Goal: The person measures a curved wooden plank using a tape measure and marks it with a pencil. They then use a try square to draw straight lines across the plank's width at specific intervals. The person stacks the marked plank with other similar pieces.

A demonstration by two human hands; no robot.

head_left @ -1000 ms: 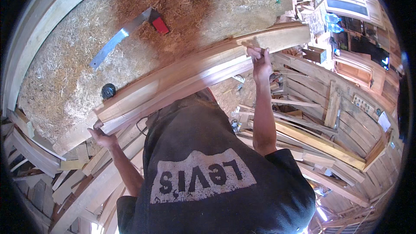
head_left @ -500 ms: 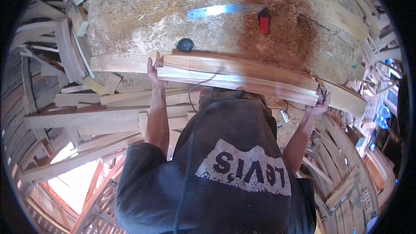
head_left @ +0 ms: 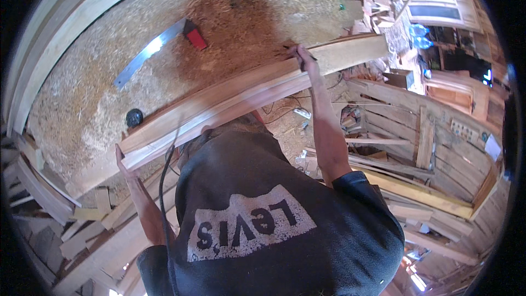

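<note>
Two or more planed wooden boards (head_left: pixel 219 98), stacked together, lie across in front of my body at the near edge of a sawdust-covered bench. My left hand (head_left: pixel 125 165) grips their left end, with the thumb along the end. At the right end, my right hand (head_left: pixel 306 59) is closed around the boards. A thin dark stick, perhaps a pencil, pokes out by its fingers. Beyond the boards lies a try square with a metal blade (head_left: pixel 150 50) and a red-and-black handle (head_left: pixel 195 39). A round black object (head_left: pixel 134 117) sits close to the boards' left part.
A longer plank (head_left: pixel 356 50) runs along the bench edge past my right hand. A dark cable (head_left: pixel 163 197) hangs down over my left side. Stacked timber (head_left: pixel 98 235) stands at lower left, a slatted wooden panel (head_left: pixel 394 120) at right. Brown sawdust (head_left: pixel 235 27) covers the bench.
My view has swung to the right, so the bench and boards now slant up toward the right. Both hands still grip the board ends; the square still lies on the bench.
</note>
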